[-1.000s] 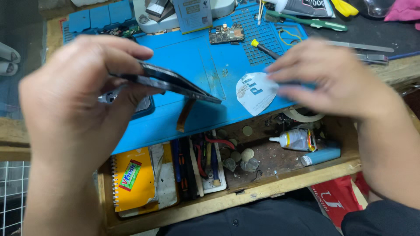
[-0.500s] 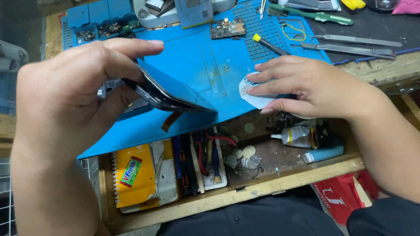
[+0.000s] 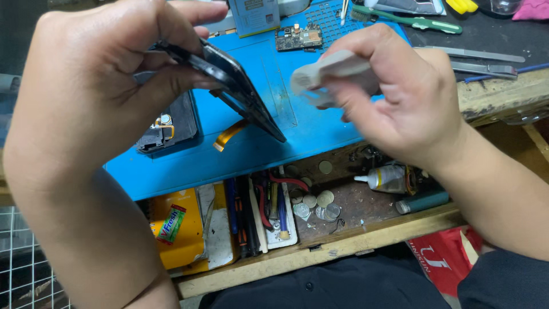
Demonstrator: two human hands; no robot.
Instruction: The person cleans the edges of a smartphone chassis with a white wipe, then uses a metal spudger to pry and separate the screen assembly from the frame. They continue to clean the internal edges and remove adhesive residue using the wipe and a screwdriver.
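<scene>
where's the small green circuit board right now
In the head view the circuit board lies near the top centre on the blue mat, just beyond the right hand and right of the dark phone held in the left hand.

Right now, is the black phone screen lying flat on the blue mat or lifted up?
Lifted up and tilted. The left hand holds the black phone screen above the blue mat, one end slanting down, its orange ribbon cable dangling.
</scene>
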